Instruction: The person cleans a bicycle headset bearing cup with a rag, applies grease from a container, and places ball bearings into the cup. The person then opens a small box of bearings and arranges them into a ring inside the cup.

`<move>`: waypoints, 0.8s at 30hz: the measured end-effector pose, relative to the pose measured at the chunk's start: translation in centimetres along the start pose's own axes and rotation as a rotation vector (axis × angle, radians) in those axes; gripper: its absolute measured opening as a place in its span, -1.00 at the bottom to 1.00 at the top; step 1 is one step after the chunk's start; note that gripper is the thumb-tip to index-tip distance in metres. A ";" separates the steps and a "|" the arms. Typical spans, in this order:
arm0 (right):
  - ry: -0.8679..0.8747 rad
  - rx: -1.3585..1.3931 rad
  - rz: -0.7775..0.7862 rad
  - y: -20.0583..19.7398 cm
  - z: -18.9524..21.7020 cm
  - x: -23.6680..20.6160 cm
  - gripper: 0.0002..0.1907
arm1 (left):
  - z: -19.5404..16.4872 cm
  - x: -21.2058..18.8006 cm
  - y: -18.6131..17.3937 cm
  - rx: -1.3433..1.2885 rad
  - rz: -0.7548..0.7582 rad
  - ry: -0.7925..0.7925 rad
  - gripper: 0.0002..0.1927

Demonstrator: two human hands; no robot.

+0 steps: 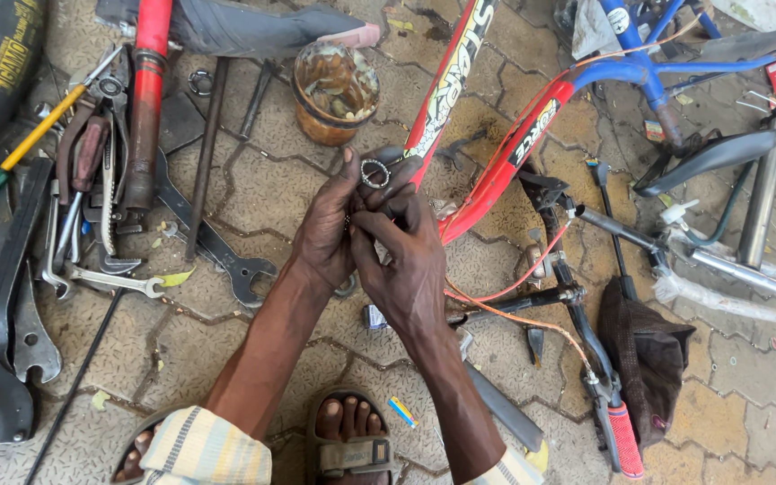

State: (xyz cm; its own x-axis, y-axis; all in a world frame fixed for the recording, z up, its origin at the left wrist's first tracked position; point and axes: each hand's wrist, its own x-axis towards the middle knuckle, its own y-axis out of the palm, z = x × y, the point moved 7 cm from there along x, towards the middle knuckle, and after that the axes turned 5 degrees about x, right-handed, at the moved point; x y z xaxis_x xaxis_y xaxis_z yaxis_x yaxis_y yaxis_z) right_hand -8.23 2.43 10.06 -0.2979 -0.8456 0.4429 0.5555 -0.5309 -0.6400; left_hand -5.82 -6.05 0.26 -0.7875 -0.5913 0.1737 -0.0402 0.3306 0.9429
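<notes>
Fingers of both hands pinched together around a small silver metal ring with beads around it, looks like a bearing cage, held up at the fingertips. Right hand grips from below, left hand pressed against it, thumb up beside the ring. Ring sits in the air above the paved floor, just in front of a red bicycle frame. Round brown greasy tin beyond the hands. Steel open-ended spanner and a pile of pliers and wrenches lie left on the floor. Sandalled foot below.
</notes>
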 end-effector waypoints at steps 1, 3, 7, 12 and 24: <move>-0.006 -0.001 0.010 0.0 0.0 0.0 -0.77 | 0.1 -0.1 -0.3 0.025 -0.060 -0.013 -0.44; 0.068 0.062 0.004 0.0 -0.5 0.1 -0.83 | 0.2 -0.1 -0.8 0.078 -0.177 -0.035 -0.47; 0.027 0.062 -0.110 -0.9 -0.4 0.7 -0.84 | 0.1 0.0 -1.0 0.055 -0.258 -0.064 -0.46; -0.023 -0.075 -0.131 -1.9 -0.5 1.7 -0.83 | -0.1 -0.1 -0.6 0.035 -0.154 -0.041 -0.54; -0.130 -0.345 -0.089 -0.3 -0.1 -0.2 -0.57 | -0.3 0.2 0.0 0.023 -0.161 0.001 -0.51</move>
State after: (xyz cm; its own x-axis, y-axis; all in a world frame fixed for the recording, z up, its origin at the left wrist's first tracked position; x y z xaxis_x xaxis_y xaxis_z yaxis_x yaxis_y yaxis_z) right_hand -8.42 2.75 10.15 -0.2202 -0.7930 0.5681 0.2310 -0.6082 -0.7595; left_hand -5.80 -6.37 0.34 -0.7691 -0.6388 0.0207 -0.1806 0.2483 0.9517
